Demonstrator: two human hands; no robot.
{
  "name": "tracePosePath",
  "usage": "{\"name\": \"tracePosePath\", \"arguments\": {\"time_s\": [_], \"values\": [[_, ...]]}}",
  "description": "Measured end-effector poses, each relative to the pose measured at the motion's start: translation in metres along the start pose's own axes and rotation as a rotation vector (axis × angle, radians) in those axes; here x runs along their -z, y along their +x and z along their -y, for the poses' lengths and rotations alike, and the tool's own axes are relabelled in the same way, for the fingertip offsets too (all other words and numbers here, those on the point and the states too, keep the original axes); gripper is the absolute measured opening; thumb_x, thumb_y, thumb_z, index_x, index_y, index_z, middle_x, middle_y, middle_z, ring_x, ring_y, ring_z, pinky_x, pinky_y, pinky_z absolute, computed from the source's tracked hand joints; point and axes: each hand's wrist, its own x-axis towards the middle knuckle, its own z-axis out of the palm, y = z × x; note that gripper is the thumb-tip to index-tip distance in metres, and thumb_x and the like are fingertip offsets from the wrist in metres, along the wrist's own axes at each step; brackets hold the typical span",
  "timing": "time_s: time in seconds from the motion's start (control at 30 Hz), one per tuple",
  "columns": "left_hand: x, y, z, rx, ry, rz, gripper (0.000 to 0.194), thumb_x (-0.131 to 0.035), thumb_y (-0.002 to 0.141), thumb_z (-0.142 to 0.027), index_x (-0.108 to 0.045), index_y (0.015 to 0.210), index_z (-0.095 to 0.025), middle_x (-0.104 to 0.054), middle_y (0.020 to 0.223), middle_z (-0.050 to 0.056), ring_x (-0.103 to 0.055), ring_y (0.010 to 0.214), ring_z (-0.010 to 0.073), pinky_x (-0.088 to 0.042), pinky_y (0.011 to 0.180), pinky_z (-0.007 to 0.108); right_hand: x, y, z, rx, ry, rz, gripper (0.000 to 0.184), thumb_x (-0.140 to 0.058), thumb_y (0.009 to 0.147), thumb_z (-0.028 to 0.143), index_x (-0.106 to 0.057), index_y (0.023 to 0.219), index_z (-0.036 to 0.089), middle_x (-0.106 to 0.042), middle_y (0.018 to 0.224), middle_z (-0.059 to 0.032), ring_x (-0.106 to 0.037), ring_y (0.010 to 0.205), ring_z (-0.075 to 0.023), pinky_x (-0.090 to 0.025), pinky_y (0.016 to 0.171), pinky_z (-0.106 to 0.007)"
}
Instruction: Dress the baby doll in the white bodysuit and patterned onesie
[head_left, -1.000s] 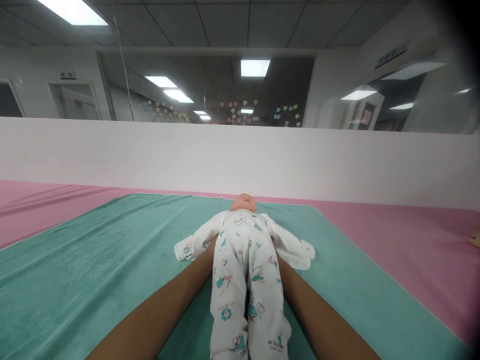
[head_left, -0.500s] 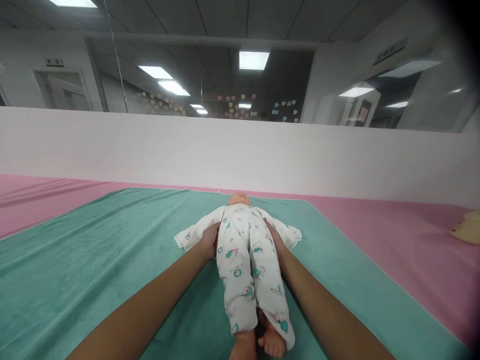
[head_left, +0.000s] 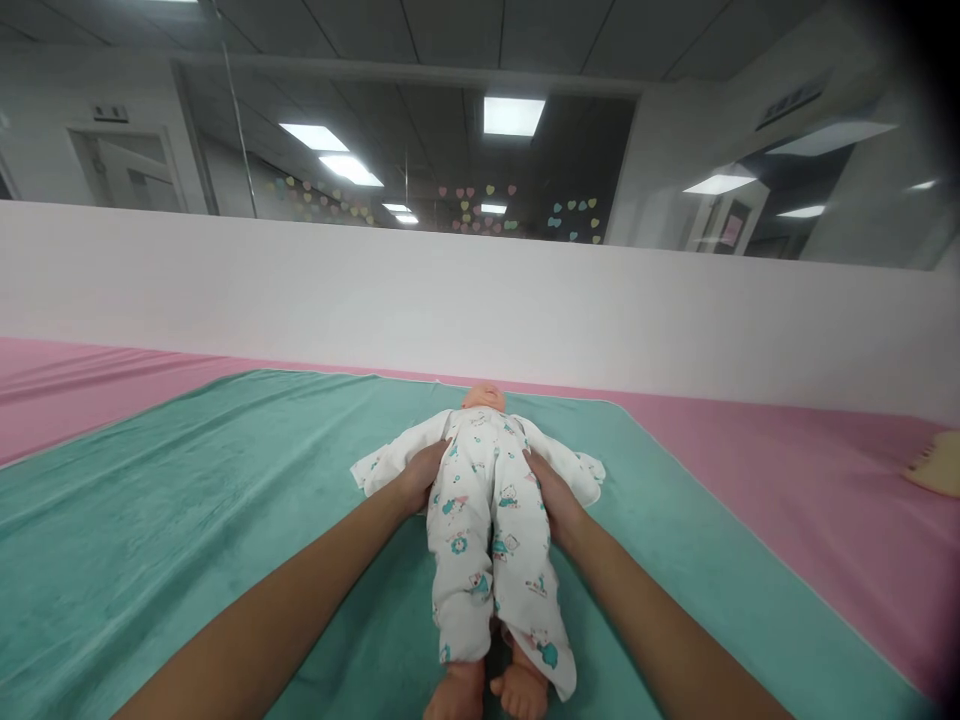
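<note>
A baby doll (head_left: 487, 520) in a white printed sleepsuit lies on its back on a teal blanket (head_left: 187, 520), head away from me, bare feet toward me. My left hand (head_left: 421, 474) presses against the doll's left side at the waist, fingers curled under the white sleeve. On the other side, my right hand (head_left: 551, 490) holds the doll's waist with fingers laid along the cloth. Both hands clasp the torso between them.
The teal blanket covers a pink mat (head_left: 787, 480). A low white wall (head_left: 480, 300) runs across behind the doll's head. A pale tan object (head_left: 934, 462) lies at the mat's far right edge.
The view has tipped down, so the doll's bare feet now show. My hands have slid out from under the doll's sides to grip its waist.
</note>
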Motion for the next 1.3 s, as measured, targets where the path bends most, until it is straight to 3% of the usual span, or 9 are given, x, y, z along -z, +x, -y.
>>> {"name": "tracePosePath", "arguments": {"time_s": [0.1, 0.2, 0.33, 0.47, 0.6, 0.67, 0.77, 1.07, 1.3], "values": [[0.004, -0.001, -0.001, -0.023, 0.047, -0.04, 0.043, -0.048, 0.081, -0.044, -0.06, 0.103, -0.008, -0.066, 0.102, 0.011, -0.062, 0.09, 0.0228, -0.049, 0.079, 0.032, 0.003, -0.018, 0.007, -0.021, -0.18, -0.02, 0.07, -0.052, 0.077, 0.056, -0.031, 0.137, 0.028, -0.024, 0.147, -0.0022, -0.026, 0.133, -0.024, -0.022, 0.109, -0.043], [0.006, -0.014, 0.001, -0.14, 0.319, -0.252, 0.03, -0.052, 0.079, -0.03, -0.059, 0.102, -0.013, -0.062, 0.108, 0.012, -0.058, 0.096, 0.0229, -0.046, 0.084, 0.034, 0.002, -0.036, 0.012, 0.091, -0.372, -0.028, 0.065, -0.048, 0.081, 0.053, -0.029, 0.138, 0.028, -0.029, 0.145, -0.0032, -0.027, 0.133, -0.0224, -0.02, 0.11, -0.044], [0.0, -0.07, -0.002, -0.425, 0.689, -0.3, 0.023, -0.045, 0.08, -0.017, -0.054, 0.101, -0.018, -0.056, 0.108, 0.007, -0.053, 0.098, 0.0185, -0.043, 0.087, 0.033, -0.007, -0.059, 0.021, 0.357, -0.613, -0.029, 0.048, -0.045, 0.086, 0.041, -0.038, 0.131, 0.027, -0.024, 0.146, -0.0033, -0.022, 0.134, -0.0216, -0.025, 0.108, -0.043], [-0.018, -0.152, -0.011, -0.448, 0.848, -0.058, 0.011, -0.043, 0.087, -0.025, -0.049, 0.079, -0.02, -0.054, 0.079, -0.001, -0.053, 0.075, 0.0125, -0.046, 0.071, 0.025, -0.017, -0.082, 0.043, 0.634, -0.743, 0.239, 0.019, -0.045, 0.087, 0.029, -0.057, 0.099, 0.021, -0.049, 0.123, -0.0068, -0.045, 0.114, -0.0186, -0.038, 0.096, -0.035], [-0.03, -0.203, 0.0, -0.492, 0.96, 0.099, 0.016, -0.056, 0.079, -0.025, -0.048, 0.093, -0.023, -0.055, 0.095, 0.002, -0.055, 0.088, 0.0148, -0.047, 0.077, 0.025, -0.022, -0.101, 0.06, 0.628, -0.872, 0.711, 0.017, -0.053, 0.083, 0.034, -0.056, 0.075, 0.019, -0.058, 0.083, 0.001, -0.053, 0.074, -0.0107, -0.041, 0.067, -0.024], [-0.032, -0.21, 0.013, -0.504, 0.998, 0.087, 0.035, -0.062, 0.074, -0.023, -0.046, 0.105, -0.025, -0.054, 0.106, 0.004, -0.055, 0.095, 0.0176, -0.048, 0.081, 0.027, -0.021, -0.106, 0.062, 0.591, -0.952, 0.846, 0.025, -0.06, 0.076, 0.044, -0.057, 0.074, 0.02, -0.057, 0.077, 0.0039, -0.052, 0.069, -0.0099, -0.038, 0.063, -0.023], [-0.037, -0.21, 0.026, -0.489, 1.02, 0.0, 0.05, -0.063, 0.07, -0.017, -0.042, 0.115, -0.027, -0.05, 0.115, 0.006, -0.054, 0.101, 0.0199, -0.048, 0.084, 0.029, -0.021, -0.11, 0.061, 0.558, -1.062, 0.781, 0.028, -0.066, 0.069, 0.045, -0.056, 0.08, 0.021, -0.058, 0.08, 0.0042, -0.051, 0.07, -0.0112, -0.035, 0.062, -0.024], [-0.053, -0.204, 0.017, -0.406, 0.915, -0.011, 0.05, -0.058, 0.063, -0.005, -0.048, 0.107, -0.026, -0.054, 0.104, 0.003, -0.056, 0.096, 0.0178, -0.049, 0.083, 0.028, -0.025, -0.113, 0.054, 0.707, -1.045, 0.756, 0.005, -0.054, 0.069, 0.016, -0.053, 0.073, 0.019, -0.057, 0.079, 0.0024, -0.051, 0.074, -0.0115, -0.036, 0.064, -0.023], [-0.05, -0.208, 0.013, -0.381, 1.035, -0.056, 0.03, -0.058, 0.065, -0.01, -0.053, 0.092, -0.023, -0.059, 0.088, 0.002, -0.058, 0.081, 0.0162, -0.05, 0.072, 0.025, -0.034, -0.127, 0.059, 0.362, -0.654, 0.908, 0.01, -0.062, 0.066, 0.021, -0.056, 0.074, 0.02, -0.051, 0.067, 0.0069, -0.049, 0.061, -0.0064, -0.036, 0.055, -0.017]]}}
